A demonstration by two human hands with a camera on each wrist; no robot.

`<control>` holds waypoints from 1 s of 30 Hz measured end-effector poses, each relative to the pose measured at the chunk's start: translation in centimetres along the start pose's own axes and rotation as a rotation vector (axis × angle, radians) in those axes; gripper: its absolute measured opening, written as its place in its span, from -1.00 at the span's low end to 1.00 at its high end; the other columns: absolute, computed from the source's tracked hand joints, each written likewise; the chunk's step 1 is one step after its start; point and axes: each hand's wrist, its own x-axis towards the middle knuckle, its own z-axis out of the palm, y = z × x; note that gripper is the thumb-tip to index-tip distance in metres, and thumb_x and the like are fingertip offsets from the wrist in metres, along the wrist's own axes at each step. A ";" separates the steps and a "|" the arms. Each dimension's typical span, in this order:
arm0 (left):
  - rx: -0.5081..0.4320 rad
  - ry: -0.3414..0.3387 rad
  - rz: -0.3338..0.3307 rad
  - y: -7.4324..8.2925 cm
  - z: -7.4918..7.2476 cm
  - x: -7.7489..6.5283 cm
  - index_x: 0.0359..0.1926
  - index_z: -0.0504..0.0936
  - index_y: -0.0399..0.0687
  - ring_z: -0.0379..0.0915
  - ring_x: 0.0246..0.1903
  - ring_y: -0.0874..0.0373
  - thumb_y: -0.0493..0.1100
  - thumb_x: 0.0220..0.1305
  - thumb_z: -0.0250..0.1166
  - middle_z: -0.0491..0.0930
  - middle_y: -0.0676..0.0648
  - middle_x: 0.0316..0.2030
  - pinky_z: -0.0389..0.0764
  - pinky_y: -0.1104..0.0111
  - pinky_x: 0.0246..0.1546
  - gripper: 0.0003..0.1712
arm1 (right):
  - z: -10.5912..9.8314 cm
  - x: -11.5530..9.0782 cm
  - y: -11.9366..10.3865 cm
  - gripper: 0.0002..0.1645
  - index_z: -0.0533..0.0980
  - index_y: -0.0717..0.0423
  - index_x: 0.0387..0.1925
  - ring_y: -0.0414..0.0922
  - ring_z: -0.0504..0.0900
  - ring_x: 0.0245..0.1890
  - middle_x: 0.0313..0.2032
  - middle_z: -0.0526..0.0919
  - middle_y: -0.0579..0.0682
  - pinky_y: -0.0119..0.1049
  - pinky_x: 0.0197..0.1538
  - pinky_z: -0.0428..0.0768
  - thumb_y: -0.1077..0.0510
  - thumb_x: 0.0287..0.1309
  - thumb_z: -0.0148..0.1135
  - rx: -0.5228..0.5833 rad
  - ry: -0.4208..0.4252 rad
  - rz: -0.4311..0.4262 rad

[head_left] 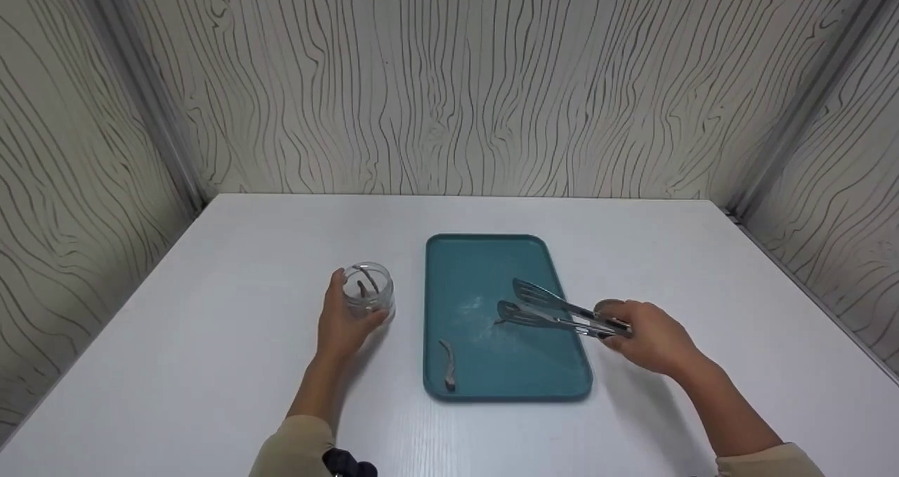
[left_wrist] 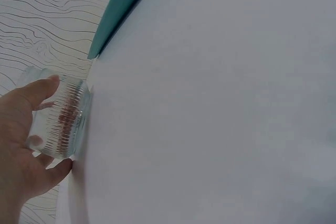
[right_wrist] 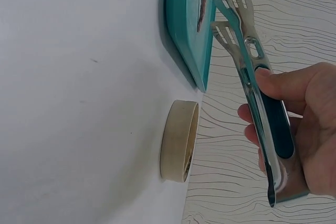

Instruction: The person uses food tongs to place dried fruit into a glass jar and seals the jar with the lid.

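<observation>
My left hand (head_left: 344,322) holds a clear glass jar (head_left: 379,310) at the table's left of centre, thumb and fingers around its sides. Brown strips (left_wrist: 66,119) show through the jar's ribbed wall. In my right hand (head_left: 657,338) is a pair of slotted metal tongs (head_left: 572,315), gripped by the handles, its two arms apart above the teal tray (head_left: 491,252). A thin, curved, grey-brown strip (head_left: 449,368) lies in the tray's near left corner. Another small strip (head_left: 499,321) shows beside the lower tong tip, which partly hides it.
A shallow round beige dish or lid (right_wrist: 176,140) stands on the white table (head_left: 281,231) by the tray's right side; my right hand partly covers it in the head view. Wood-patterned panels (head_left: 449,83) rise at the back and both sides.
</observation>
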 end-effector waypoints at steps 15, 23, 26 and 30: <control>-0.015 -0.013 0.000 -0.1 -0.1 0.0 0.26 -0.06 -0.09 -0.07 0.19 -0.12 -0.07 -0.15 0.37 0.07 -0.23 0.20 0.04 0.06 0.13 0.02 | 0.4 0.5 0.2 -0.69 0.54 0.06 -0.33 -0.17 0.38 -0.48 -0.46 0.51 -0.16 -0.29 -0.49 0.36 0.39 -0.21 0.19 -0.044 -0.006 -0.013; -0.024 -0.001 0.004 -0.1 0.0 0.0 0.25 -0.03 -0.13 -0.04 0.18 -0.12 -0.12 -0.16 0.37 0.10 -0.24 0.19 0.06 0.04 0.11 0.01 | 0.3 0.4 0.4 -0.72 0.54 0.01 -0.38 -0.19 0.37 -0.50 -0.45 0.52 -0.18 -0.30 -0.49 0.36 0.39 -0.20 0.18 -0.038 -0.001 -0.046; -0.029 -0.005 0.000 0.0 0.0 0.0 0.26 -0.04 -0.12 -0.05 0.18 -0.11 -0.11 -0.16 0.37 0.08 -0.23 0.20 0.05 0.05 0.12 0.01 | 0.3 0.4 0.3 -0.71 0.53 0.02 -0.36 -0.20 0.37 -0.52 -0.49 0.50 -0.20 -0.30 -0.50 0.36 0.39 -0.19 0.19 -0.043 -0.006 -0.047; -0.029 -0.010 -0.002 0.0 -0.1 -0.1 0.26 -0.05 -0.10 -0.07 0.19 -0.10 -0.10 -0.16 0.37 0.07 -0.22 0.20 0.04 0.06 0.13 0.02 | 0.3 0.3 0.2 -0.70 0.53 0.01 -0.37 -0.21 0.36 -0.54 -0.55 0.47 -0.21 -0.31 -0.51 0.36 0.39 -0.20 0.21 -0.060 -0.006 -0.040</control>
